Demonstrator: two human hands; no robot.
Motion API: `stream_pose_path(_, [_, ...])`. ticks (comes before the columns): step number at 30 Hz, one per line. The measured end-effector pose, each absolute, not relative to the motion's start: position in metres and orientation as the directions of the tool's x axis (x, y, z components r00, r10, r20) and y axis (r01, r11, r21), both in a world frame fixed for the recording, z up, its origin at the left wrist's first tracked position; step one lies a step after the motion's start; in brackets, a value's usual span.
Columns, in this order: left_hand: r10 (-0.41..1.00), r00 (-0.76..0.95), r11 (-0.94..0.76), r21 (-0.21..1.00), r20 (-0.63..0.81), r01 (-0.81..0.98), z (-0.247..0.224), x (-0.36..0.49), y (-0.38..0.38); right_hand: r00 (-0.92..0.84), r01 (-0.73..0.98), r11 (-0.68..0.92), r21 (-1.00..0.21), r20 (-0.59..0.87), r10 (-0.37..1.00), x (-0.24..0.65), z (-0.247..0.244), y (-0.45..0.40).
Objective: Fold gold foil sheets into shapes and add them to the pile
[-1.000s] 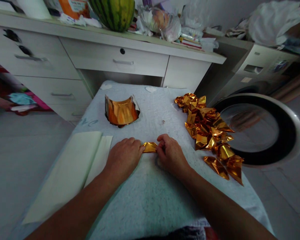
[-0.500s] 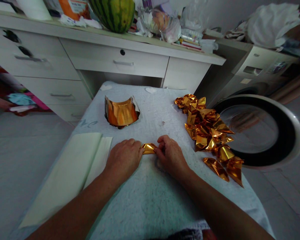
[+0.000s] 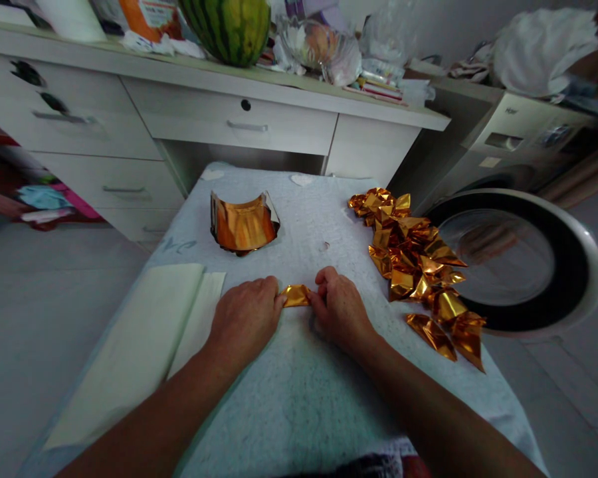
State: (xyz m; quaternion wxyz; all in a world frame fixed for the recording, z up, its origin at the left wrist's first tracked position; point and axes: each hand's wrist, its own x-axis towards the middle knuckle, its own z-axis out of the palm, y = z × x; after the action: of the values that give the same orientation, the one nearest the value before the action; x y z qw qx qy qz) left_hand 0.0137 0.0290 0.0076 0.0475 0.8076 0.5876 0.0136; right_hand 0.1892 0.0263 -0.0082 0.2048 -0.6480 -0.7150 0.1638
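A small folded piece of gold foil paper (image 3: 296, 295) lies near the middle of the cloth-covered table, stretched between my two hands. My left hand (image 3: 248, 307) is closed on its left end, thumb and fingers pinching it. The right end is pinched by my right hand (image 3: 339, 302), its fingers curled. Beyond my left hand stands a curved stack of gold foil sheets (image 3: 244, 226). To the right lies a pile of folded gold foil pieces (image 3: 418, 255), apart from my right hand.
Pale paper sheets (image 3: 134, 352) lie at the table's left, partly under my left forearm. A white drawer desk (image 3: 259, 109) stands behind, with a watermelon (image 3: 229, 30) on top. At the right, a washing machine's open round door (image 3: 568, 265) reaches close to the table edge.
The hands have shifted very slightly, with the left a little further left. Both still pinch the folded foil; the pile and stack stay put.
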Motion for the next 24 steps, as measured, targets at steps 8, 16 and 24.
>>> stream_pose_path(8, [0.949, 0.307, -0.302, 0.076, -0.071, 0.95, 0.01, 0.016, 0.031, -0.117, 0.875, 0.143, -0.462, 0.086, 0.989, 0.191, -0.01, 0.027])
stream_pose_path(16, [0.942, 0.33, -0.32, 0.122, -0.066, 0.939, 0.008, 0.013, 0.032, -0.35, 0.833, 0.396, -0.386, 0.186, 0.918, 0.193, -0.011, 0.026])
stream_pose_path(24, [0.902, 0.429, -0.404, 0.43, 0.043, 0.807, 0.0, -0.004, 0.043, -0.332, 0.871, 0.348, -0.348, 0.107, 0.937, 0.186, 0.001, 0.023])
